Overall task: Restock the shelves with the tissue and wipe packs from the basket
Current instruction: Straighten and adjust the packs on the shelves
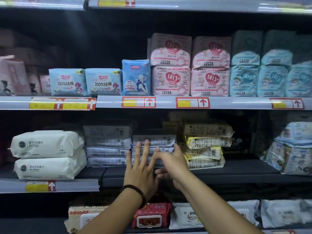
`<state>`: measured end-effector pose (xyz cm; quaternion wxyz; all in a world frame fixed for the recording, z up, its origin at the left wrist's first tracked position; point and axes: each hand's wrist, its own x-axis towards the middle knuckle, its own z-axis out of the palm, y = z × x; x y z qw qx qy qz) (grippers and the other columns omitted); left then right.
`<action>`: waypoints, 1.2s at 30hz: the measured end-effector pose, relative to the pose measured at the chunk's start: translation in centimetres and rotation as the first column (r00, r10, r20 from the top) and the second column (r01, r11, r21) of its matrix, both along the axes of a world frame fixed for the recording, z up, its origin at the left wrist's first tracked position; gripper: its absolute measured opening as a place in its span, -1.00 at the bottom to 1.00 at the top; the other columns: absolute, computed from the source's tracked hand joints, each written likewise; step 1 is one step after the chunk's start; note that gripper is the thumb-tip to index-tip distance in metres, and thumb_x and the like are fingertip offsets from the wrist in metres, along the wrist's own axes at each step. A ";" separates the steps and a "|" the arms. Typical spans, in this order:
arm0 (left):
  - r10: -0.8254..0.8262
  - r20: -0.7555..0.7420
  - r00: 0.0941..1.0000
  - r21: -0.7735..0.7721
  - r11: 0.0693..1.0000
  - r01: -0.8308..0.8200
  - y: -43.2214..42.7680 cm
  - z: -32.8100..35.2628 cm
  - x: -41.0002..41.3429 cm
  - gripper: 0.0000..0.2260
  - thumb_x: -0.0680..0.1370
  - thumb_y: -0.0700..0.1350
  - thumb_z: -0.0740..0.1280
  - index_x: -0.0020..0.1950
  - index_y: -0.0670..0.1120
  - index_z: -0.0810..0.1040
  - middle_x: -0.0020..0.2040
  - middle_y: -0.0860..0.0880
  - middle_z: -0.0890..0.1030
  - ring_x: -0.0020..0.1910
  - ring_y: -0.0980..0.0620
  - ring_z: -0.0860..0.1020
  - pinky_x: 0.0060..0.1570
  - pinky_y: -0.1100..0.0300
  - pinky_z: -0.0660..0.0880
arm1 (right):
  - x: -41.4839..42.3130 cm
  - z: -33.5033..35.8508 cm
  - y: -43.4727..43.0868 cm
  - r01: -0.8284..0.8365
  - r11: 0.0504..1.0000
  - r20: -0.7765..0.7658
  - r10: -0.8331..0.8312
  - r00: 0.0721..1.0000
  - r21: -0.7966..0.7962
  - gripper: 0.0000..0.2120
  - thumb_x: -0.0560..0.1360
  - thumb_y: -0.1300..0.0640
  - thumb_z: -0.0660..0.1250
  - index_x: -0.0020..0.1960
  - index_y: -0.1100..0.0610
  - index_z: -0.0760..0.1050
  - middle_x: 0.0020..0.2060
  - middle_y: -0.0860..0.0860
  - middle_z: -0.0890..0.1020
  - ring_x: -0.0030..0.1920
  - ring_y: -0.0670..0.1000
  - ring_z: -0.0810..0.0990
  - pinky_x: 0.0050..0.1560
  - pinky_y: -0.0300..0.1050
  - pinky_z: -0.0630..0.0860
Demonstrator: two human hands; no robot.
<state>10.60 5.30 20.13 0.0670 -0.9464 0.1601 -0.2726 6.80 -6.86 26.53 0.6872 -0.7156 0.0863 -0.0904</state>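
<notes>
Left hand (141, 168): fingers straight and spread, pressing front of grey wipe pack stack (160, 140). Right hand (170, 161): at stack's right end, grip cannot be told.

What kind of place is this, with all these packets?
Most likely a shop aisle: price tags line the shelf edges, and wipe packs sit stacked side by side.

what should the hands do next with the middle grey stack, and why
Probably press the grey stack flush with its neighbours and let go: the left hand lies flat on its front, and the right hand is at its right end.
</notes>
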 end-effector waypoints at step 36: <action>-0.208 -0.160 0.965 0.215 0.947 0.240 -11.5 -0.3 -1.3 -0.18 0.61 0.43 -0.14 0.70 -0.04 -0.23 0.70 -0.04 -0.24 0.68 -0.06 -0.26 0.60 -0.21 -0.32 | 2.0 -2.2 -21.9 0.313 0.923 0.098 -0.298 0.949 -0.223 -0.63 0.63 0.08 0.44 0.37 0.24 0.57 -0.06 0.00 0.67 -0.36 0.16 0.76 -0.45 -0.07 0.64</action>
